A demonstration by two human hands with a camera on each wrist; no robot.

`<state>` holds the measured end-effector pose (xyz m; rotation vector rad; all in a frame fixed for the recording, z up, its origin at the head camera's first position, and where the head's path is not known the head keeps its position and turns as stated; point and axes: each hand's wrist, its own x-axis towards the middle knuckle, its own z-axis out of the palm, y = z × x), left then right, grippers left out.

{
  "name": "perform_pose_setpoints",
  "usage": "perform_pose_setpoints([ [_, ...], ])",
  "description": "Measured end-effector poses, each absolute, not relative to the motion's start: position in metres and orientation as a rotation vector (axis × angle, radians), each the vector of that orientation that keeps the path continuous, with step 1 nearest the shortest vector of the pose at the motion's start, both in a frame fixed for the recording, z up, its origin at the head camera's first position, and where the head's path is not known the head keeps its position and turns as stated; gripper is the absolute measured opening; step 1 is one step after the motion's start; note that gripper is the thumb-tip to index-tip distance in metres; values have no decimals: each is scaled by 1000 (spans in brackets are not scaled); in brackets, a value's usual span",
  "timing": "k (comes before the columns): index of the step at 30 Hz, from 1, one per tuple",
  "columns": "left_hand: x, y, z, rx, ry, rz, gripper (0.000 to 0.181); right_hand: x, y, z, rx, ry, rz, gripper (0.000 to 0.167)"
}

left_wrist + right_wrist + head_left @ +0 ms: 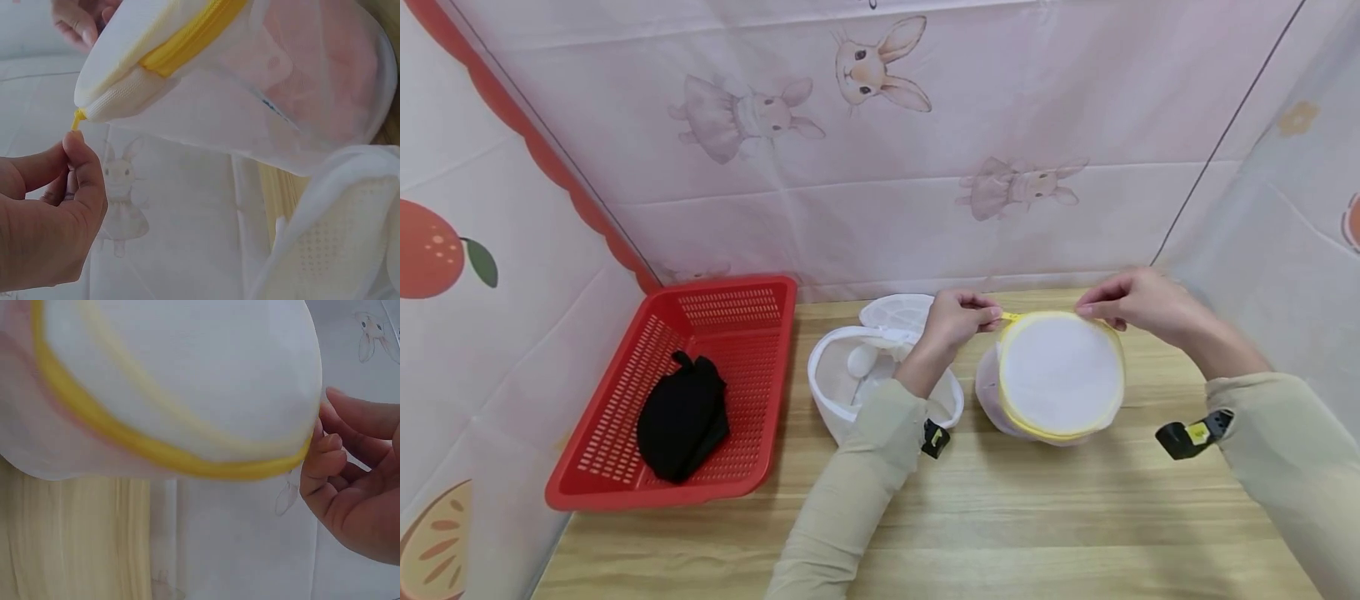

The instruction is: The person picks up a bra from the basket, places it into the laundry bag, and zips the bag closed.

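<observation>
A round white mesh laundry bag (1062,375) with a yellow zipper stands on the wooden table, its flat top closed over. Something pink shows through its mesh side (325,75) in the left wrist view. My left hand (957,323) pinches the yellow zipper pull (77,119) at the bag's far left edge. At the far right of the rim, my right hand (1142,304) pinches the edge between thumb and fingers; the right wrist view shows the yellow zipper (187,464) running up to those fingertips. The bag's far side is partly hidden.
Left of the bag, a smaller white mesh case (827,392) lies with its lid (895,311) open and a white rounded piece (862,360) inside; my left forearm partly covers it. Farther left, a red plastic basket (778,358) holds a black cloth item (681,417). Printed curtains enclose the table.
</observation>
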<state>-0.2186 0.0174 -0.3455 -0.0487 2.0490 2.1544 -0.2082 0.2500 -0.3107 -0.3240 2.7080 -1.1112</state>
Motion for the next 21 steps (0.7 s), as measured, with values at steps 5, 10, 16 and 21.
perform_pose_setpoints([
  [5,-217,22,-339,-66,2057,2144,8,-213,238,-304,-363,2639,-1122,29],
  [10,-216,26,-334,-82,2086,2113,6,-217,227,-296,-448,2656,-1044,28],
  [16,-214,28,-329,-73,2095,2101,4,-219,216,-293,-573,2654,-1004,23],
  [21,-213,31,-326,-63,2124,2104,4,-218,211,-291,-633,2625,-1012,16],
])
